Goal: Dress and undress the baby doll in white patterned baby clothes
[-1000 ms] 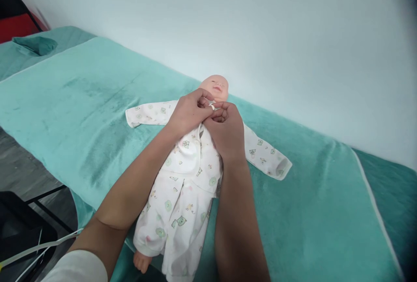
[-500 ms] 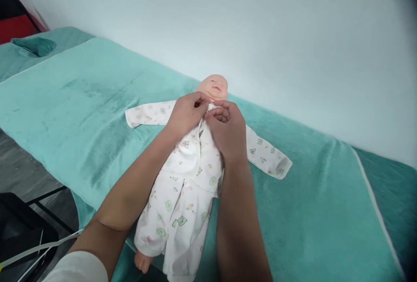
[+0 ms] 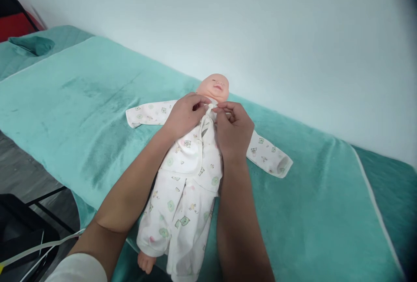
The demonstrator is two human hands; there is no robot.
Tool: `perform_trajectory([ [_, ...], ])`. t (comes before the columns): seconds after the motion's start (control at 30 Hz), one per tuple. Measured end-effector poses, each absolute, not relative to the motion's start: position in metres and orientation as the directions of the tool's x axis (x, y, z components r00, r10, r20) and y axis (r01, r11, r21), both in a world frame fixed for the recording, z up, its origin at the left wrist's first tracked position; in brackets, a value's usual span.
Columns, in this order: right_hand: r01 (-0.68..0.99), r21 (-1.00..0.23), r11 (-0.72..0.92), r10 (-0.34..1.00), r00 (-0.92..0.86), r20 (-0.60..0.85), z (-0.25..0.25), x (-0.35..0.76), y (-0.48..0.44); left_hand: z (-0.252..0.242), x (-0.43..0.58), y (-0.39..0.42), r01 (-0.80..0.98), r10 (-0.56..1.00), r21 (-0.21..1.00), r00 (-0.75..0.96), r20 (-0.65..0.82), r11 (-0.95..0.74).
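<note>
A baby doll (image 3: 216, 83) lies on its back, head toward the wall, in a white printed jacket (image 3: 189, 154) and matching trousers (image 3: 182, 225). At the neck, my left hand (image 3: 187, 114) pinches one side of the jacket's collar. My right hand (image 3: 236, 125) is closed on the other side of the collar, thumb and forefinger together. Between the fingertips the pale front edges bunch up, and the fastening itself is too small to make out. Below, the jacket front gapes slightly. Both sleeves lie stretched out sideways, with no doll hands showing at the cuffs. One bare doll foot (image 3: 146, 262) sticks out.
The doll rests on a bed with a turquoise cover (image 3: 325, 212), against a white wall (image 3: 276, 34). A face hole (image 3: 35, 46) opens at the bed's far left. At lower left are a black chair (image 3: 22, 234) and a pale cable (image 3: 42, 246).
My right hand has moved slightly to the right, away from my left, showing more of the collar between them. My left hand stays nearly in place.
</note>
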State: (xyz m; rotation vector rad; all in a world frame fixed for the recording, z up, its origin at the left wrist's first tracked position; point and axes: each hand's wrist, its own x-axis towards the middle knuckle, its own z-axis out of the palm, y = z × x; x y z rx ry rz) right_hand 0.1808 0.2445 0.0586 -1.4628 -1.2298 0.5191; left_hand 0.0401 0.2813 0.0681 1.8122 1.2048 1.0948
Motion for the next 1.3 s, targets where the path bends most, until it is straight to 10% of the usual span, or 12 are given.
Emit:
perform_trajectory([
  [0.8,0.331,-0.930,0.158,0.956,0.184,0.228,0.066,0.184,0.239,0.068,0.026,0.277,0.092,0.956,0.968,0.204,0.211,-0.234],
  [1.3,0.532,-0.847,0.010,0.999,0.039,0.037,0.095,0.195,0.219,0.078,0.006,0.275,0.267,0.840,0.897,0.512,0.177,-0.351],
])
